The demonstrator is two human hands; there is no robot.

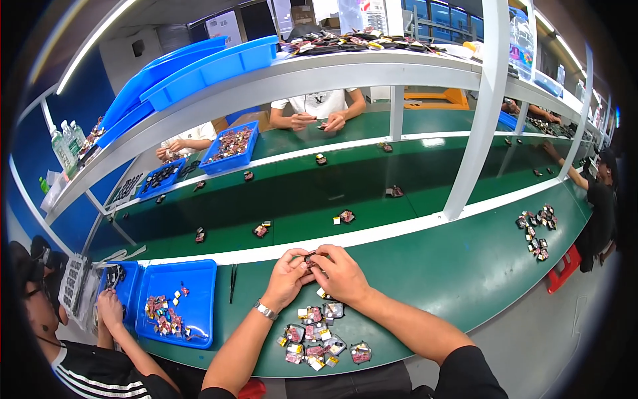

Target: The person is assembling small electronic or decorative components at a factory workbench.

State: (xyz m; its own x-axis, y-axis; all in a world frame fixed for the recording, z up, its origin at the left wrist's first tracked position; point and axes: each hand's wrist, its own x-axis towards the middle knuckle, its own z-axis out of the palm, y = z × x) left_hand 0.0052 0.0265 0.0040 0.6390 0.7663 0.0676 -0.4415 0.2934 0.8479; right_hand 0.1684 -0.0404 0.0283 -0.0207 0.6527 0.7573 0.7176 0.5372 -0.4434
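Observation:
My left hand, with a metal watch on its wrist, and my right hand meet over the green worktop. Their fingers close around a small dark electronic module with a reddish part; the fingers cover most of it. Just below my hands, nearer to me, several similar modules lie in a loose cluster, with clear or dark casings, reddish circuit boards and yellow-white pieces. A single module sits to the right of that cluster. Left of my left hand rests a pair of dark tweezers.
At left stands a blue tray with small circuit parts, beside a co-worker's hand. Beyond a white rail, spaced modules lie on a green belt. A white post rises ahead right. More modules lie far right.

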